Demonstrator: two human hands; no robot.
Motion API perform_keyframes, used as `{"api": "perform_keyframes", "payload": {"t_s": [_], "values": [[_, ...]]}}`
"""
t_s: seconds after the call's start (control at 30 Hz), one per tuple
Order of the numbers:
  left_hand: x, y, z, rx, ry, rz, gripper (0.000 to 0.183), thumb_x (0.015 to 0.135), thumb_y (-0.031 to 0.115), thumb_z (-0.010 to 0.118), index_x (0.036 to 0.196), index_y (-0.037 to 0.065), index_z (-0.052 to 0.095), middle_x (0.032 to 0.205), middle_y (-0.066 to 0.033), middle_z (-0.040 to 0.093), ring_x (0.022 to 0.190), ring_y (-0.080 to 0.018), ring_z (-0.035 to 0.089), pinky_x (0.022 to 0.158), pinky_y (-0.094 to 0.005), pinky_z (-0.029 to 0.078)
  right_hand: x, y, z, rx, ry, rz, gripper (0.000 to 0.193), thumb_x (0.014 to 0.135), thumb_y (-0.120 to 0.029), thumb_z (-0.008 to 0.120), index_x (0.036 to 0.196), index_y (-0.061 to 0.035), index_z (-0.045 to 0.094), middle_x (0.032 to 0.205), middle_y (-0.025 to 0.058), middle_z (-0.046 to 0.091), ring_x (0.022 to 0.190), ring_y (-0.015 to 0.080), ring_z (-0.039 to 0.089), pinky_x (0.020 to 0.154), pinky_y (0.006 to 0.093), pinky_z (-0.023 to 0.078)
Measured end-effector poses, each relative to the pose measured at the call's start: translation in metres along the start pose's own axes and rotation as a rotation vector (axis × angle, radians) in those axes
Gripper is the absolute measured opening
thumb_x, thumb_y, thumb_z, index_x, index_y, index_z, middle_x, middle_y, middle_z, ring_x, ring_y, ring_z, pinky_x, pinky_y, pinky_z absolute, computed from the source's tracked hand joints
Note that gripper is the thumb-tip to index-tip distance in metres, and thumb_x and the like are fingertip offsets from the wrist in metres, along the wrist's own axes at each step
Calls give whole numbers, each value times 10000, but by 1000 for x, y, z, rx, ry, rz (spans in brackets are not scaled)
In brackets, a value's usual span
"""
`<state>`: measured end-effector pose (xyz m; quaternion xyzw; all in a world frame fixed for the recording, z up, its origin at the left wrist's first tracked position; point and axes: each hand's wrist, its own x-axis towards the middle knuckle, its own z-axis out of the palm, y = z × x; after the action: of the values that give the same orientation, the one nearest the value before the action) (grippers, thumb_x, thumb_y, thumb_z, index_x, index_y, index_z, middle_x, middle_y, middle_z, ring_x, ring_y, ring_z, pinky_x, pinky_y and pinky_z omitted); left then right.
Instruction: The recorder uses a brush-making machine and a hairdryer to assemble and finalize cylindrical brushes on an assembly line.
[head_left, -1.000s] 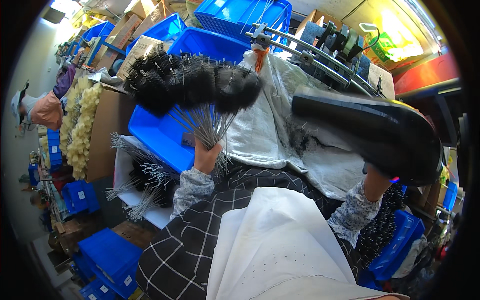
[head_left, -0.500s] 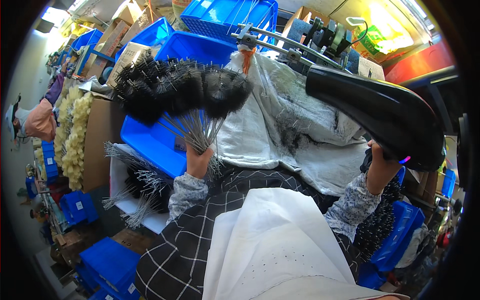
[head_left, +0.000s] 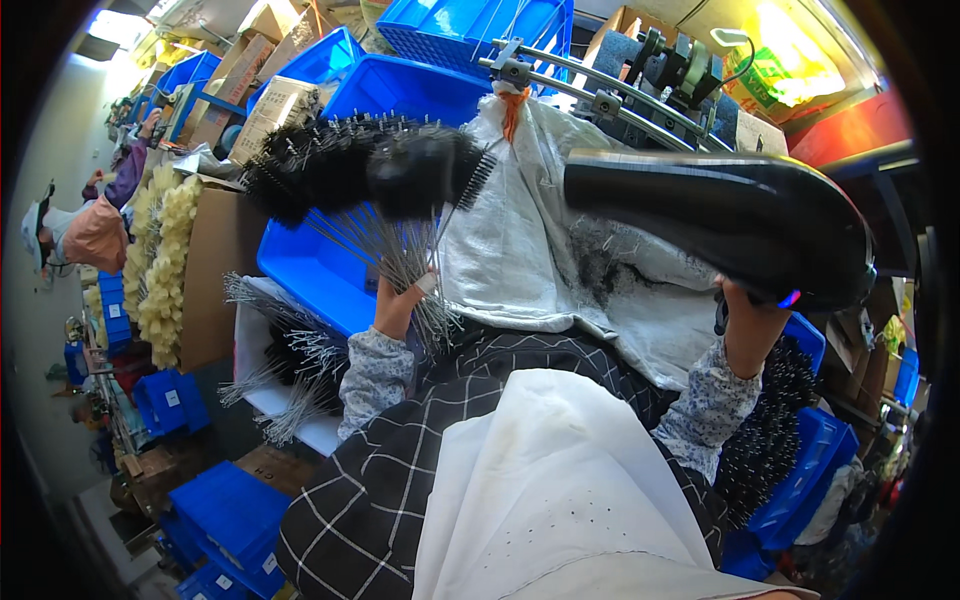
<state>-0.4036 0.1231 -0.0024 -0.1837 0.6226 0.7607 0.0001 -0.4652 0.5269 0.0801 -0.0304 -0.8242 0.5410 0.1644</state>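
My left hand is closed round the wire stems of a bunch of black-bristled wire brushes. The bristle heads fan out above the fist, and the looped stem ends poke out below it. Some bristles on the nearest head are smeared by motion. On the other side, my right hand grips the handle of a black hair dryer; most of the handle is hidden. The dryer's nozzle points left at the brush heads, with a gap between. A dirty white woven sheet hangs behind and between them.
Blue bins stand behind the brushes. More wire brushes lie in a white container at my left, and black brushes at my right. A metal rod fixture reaches across the far side. Another person is at far left.
The hair dryer has swung left and levelled, bringing its nozzle closer to the brushes. The brush bunch has turned a little in my left hand. The whole view has shifted slightly.
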Motion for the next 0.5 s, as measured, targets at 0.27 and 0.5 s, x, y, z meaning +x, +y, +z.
{"api": "perform_keyframes", "payload": {"t_s": [0.27,0.5], "values": [[-7,36,-16,-40,-27,-63,234,735,97,553,928,-24,504,878,-123,545,783,-177,535,654,-277,457,8,-23,-5,101,66,52,525,698,-190,636,1141,-38,399,1061,78,463,953,204,444,835,339,352],[-21,71,-36,3,-287,-34,320,669,164,569,925,-14,495,890,-110,504,789,-190,509,687,-286,422,21,-23,-12,126,171,-244,310,706,-68,572,974,53,477,757,98,571,611,161,532,574,252,440]]}}
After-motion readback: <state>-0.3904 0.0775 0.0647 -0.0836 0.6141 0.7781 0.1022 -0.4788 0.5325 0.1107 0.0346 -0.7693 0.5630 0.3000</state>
